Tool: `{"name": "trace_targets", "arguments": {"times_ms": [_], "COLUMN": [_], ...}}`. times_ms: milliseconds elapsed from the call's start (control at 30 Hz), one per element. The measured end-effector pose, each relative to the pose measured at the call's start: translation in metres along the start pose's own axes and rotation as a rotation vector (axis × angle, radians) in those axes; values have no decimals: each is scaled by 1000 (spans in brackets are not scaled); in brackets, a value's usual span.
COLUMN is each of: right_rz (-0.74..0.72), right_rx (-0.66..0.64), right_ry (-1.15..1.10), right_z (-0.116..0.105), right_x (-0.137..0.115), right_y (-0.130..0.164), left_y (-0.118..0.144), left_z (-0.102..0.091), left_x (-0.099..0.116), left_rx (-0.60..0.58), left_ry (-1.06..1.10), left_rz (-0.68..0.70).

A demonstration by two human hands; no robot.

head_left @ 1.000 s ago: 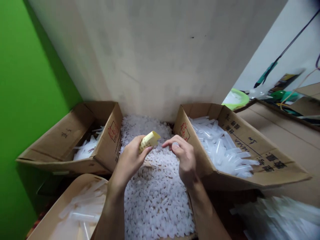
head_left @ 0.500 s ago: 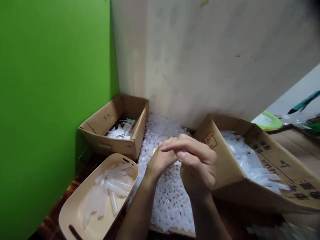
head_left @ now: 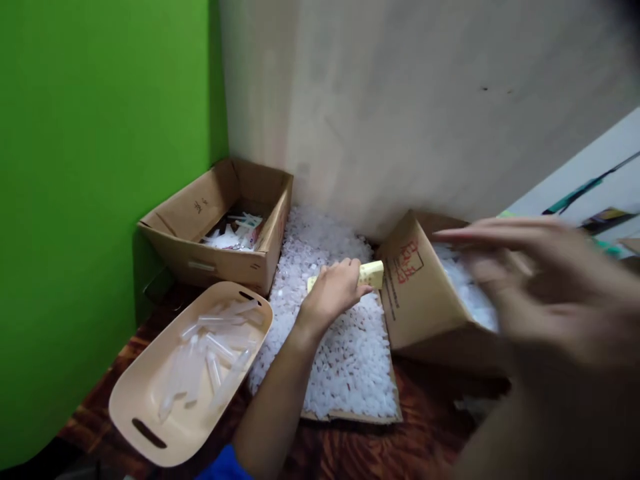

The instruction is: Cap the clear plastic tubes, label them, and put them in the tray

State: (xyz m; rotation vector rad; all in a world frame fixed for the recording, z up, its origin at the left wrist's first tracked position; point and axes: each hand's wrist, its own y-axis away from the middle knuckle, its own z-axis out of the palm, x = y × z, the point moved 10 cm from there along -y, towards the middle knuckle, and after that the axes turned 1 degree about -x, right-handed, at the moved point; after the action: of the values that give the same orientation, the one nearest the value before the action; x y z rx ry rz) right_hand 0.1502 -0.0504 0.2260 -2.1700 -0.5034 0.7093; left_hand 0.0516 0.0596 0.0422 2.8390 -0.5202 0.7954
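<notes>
Item: pale yellow, block-shaped plastic piece (head_left: 371, 274), held over the bed of small white plastic caps (head_left: 345, 347) that fills the flat middle cardboard tray. Long axis roughly level, running left to right; the right end stands clear of the fist, just beside the printed flap of the right-hand cardboard box (head_left: 417, 293), and a short stub shows at the left.

Left hand (head_left: 334, 291): fingers curled closed around the piece's middle, knuckles up. The nearer hand by far, already on the piece.

Right hand (head_left: 545, 287): blurred, raised close to the camera, well apart from the piece and to its right, in front of the box of clear plastic tubes (head_left: 467, 293). Fingers spread and extended leftward; nothing visible in them, though blur limits certainty.

Surroundings: beige oval plastic basin (head_left: 150, 407) holding clear tubes, lower left; open cardboard box (head_left: 220, 223) with mixed bits, behind it; green wall (head_left: 95, 167).
</notes>
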Motion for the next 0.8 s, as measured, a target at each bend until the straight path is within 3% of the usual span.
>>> {"name": "trace_targets", "arguments": {"times_ms": [67,100,133,167,233,300,400,467,600,700,800], "right_rz": [221,329,396,447,507,550,699,828,902,788,558], "right_rx": [74,-6,-124,-333,-487,-598,-828,-868,-663,-432,-116], "right_ry": [259,323,322,216,145,93,45,114,323,424,417], "right_z": [-44,-49,-45,-27,-9,9,32,29,3,-14,-31], "right_x": [70,107,140,170,210,232,243,246,243,225,183], "right_y": [-3,2,10,23,50,72,103,112,97,74,49], "left_y": [1,1,0,-1,-3,-4,-4,-1,4,4,0], "left_z": [0,1,2,2,0,0,19,44,89,106,109], "left_x": [0,-3,-5,-7,-10,-8,6,16,28,30,25], "left_rx": [18,27,36,49,89,106,-18,-163,-348,-371,-351], "left_ry": [-11,-17,-23,-30,-44,-51,-33,-18,12,53,100], "left_rz": [49,57,64,71,75,80,110,118,107,105,95]}}
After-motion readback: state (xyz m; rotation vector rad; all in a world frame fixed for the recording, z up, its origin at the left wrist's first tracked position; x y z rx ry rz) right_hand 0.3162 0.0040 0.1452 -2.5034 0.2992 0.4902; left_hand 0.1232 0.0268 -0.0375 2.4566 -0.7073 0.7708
